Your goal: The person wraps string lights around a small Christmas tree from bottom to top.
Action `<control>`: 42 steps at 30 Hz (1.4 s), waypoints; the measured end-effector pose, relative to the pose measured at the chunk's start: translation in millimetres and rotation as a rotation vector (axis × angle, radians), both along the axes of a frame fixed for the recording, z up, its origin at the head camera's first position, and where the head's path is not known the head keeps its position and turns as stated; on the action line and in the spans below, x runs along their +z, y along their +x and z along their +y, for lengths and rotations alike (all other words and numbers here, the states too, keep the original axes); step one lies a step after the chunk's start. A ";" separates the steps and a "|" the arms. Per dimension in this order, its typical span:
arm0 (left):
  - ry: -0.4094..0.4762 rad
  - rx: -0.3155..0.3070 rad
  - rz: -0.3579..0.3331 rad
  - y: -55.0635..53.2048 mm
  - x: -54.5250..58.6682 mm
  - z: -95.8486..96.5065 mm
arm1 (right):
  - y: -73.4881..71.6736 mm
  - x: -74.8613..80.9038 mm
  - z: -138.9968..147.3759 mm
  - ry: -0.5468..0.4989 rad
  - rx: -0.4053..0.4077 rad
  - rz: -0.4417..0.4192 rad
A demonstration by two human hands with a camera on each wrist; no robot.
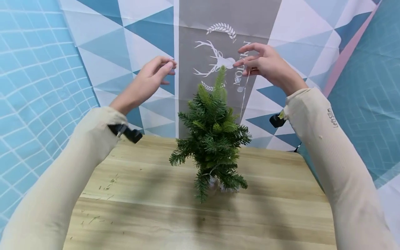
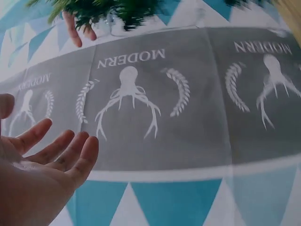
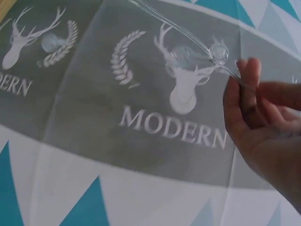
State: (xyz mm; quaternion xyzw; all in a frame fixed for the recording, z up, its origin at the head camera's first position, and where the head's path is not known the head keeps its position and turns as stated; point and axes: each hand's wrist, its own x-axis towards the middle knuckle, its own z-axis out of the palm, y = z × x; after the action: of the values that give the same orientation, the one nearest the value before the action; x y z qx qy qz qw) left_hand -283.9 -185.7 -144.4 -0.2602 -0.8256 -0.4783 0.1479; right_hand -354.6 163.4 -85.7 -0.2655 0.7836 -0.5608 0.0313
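A small green Christmas tree (image 1: pixel 215 139) stands upright at the middle of the table (image 1: pixel 140 215). My right hand (image 1: pixel 265 64), raised to the right of its tip, pinches a clear string of lights (image 3: pixel 186 34) between thumb and fingers. Clear round bulbs (image 3: pixel 219 52) hang along the thin wire, which runs down behind the tree's right side. More of the string lies among the lower branches, with a bulb (image 1: pixel 212 180) near the base. Left of the treetop, my left hand (image 1: pixel 151 76) is held in the air, its fingers loosely bent and holding nothing.
Loose needles (image 1: pixel 109 182) are scattered over the left of the wooden table. Behind it hangs a patterned cloth (image 1: pixel 150 38) with deer-head prints. Blue tiled-pattern cloths (image 1: pixel 31 69) close in both sides. Black wrist cameras (image 1: pixel 125 132) sit on both sleeves.
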 end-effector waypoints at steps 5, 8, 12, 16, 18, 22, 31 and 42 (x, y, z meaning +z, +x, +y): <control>0.089 -0.103 -0.152 -31.2 20.4 30.6 | 0.0 10.7 -12.2 0.071 0.075 0.011; 0.078 -0.143 -0.219 -46.9 24.7 47.6 | 0.0 15.6 -21.4 0.056 0.118 0.031; 0.065 -0.260 -0.323 -60.8 23.3 66.5 | 5.0 18.7 -32.5 0.007 0.174 0.065; 0.127 -0.291 -0.379 -67.1 16.2 74.2 | 10.7 18.9 -38.5 -0.011 0.193 0.077; 0.177 -0.253 -0.332 -70.3 12.7 70.4 | 12.4 18.9 -38.6 -0.007 0.180 0.081; 0.157 -0.153 -0.185 -78.3 8.6 47.0 | 13.7 17.6 -32.5 0.056 0.111 0.093; -0.103 0.027 0.012 -76.5 -3.0 -3.4 | 8.2 -0.2 -15.4 0.291 0.052 0.058; -0.324 0.216 0.197 -71.1 -25.6 -14.5 | 4.6 -71.0 17.9 0.434 0.061 0.041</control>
State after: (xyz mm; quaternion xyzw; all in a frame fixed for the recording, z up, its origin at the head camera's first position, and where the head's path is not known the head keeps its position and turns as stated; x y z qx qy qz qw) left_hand -355.1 -200.2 -169.9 -0.2361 -0.8962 -0.2931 0.2348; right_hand -350.0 181.4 -156.6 -0.2874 0.8781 -0.3721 0.0888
